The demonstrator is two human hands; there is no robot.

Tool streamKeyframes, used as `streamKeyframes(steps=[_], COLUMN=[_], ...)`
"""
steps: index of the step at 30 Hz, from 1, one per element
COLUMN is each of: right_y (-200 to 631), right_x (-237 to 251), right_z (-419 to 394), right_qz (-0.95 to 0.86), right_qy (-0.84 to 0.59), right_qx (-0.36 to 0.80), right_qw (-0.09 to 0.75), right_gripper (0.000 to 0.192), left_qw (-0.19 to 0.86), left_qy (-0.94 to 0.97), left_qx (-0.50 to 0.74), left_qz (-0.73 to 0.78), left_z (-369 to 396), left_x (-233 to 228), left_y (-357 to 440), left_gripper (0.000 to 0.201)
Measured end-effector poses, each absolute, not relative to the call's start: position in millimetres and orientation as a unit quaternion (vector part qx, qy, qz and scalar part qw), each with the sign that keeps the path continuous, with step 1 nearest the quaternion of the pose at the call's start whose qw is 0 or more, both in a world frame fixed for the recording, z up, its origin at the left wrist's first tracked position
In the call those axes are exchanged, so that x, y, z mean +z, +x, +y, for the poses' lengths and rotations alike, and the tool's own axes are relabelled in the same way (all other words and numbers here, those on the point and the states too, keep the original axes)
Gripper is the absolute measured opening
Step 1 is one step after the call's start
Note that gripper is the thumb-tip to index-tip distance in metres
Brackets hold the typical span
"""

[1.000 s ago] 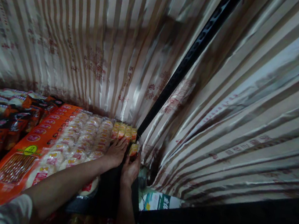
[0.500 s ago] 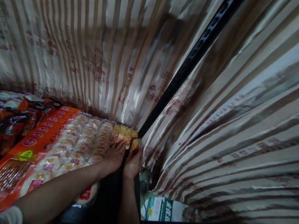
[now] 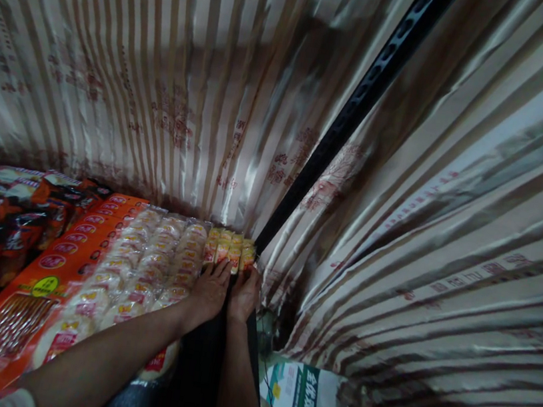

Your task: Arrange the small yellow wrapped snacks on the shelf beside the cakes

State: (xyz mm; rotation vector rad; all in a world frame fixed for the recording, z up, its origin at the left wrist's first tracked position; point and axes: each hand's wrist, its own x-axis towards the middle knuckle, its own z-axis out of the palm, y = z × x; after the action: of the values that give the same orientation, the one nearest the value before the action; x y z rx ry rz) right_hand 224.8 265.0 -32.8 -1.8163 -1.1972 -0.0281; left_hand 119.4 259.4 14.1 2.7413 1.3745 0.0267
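Evidently, both hands are at the far right corner of the black shelf (image 3: 202,359), where small yellow packs (image 3: 225,249) stand in a tight block at the foot of the black post (image 3: 349,117). The packs lie directly beyond the fingertips; the rows appear to run from near to far, roughly in line with the forearms. The left hand (image 3: 209,294) is nearer the middle packs, its fingers extended and slightly parted, laid against their near side. The right hand (image 3: 243,299) is nearer the rightmost pack, its fingers curved up to it; whether they grip it or merely touch it cannot be determined. Clear-wrapped white rounds (image 3: 144,246) adjoin the block on the left.

Limitations noted: the right thumb and fingertips are hard to separate in the dim light, the packs' lower near faces are partly covered by the fingers, and both forearms are cut off at the lower edge.
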Motion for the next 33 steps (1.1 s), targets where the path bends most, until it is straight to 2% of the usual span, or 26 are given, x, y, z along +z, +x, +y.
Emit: streamKeyframes(steps=[15,25,33], right_y=[225.5,227.7,230.1], right_x=[-37.1,-44.7,-46.1], right_z=[266.7,267.7,268.9], right_qz=[-0.515,-0.520,-0.542], right_qy=[-0.730,-0.702,-0.675], right_qx=[-0.022,0.008,-0.016], right_qw=[0.449,0.487,0.501], right_gripper=[0.039,0.044,0.038], left_qw=[0.027,0.040,0.037], left_qy=[0.889,0.885,0.882], left_qx=[0.020,-0.007,0.007], left_qz=[0.457,0.463,0.470], left_z=[257.7,256.3,256.1], left_x=[9.9,13.6,10.2], left_y=[124.2,126.6,128.3], left_gripper=[0.050,0.053,0.053])
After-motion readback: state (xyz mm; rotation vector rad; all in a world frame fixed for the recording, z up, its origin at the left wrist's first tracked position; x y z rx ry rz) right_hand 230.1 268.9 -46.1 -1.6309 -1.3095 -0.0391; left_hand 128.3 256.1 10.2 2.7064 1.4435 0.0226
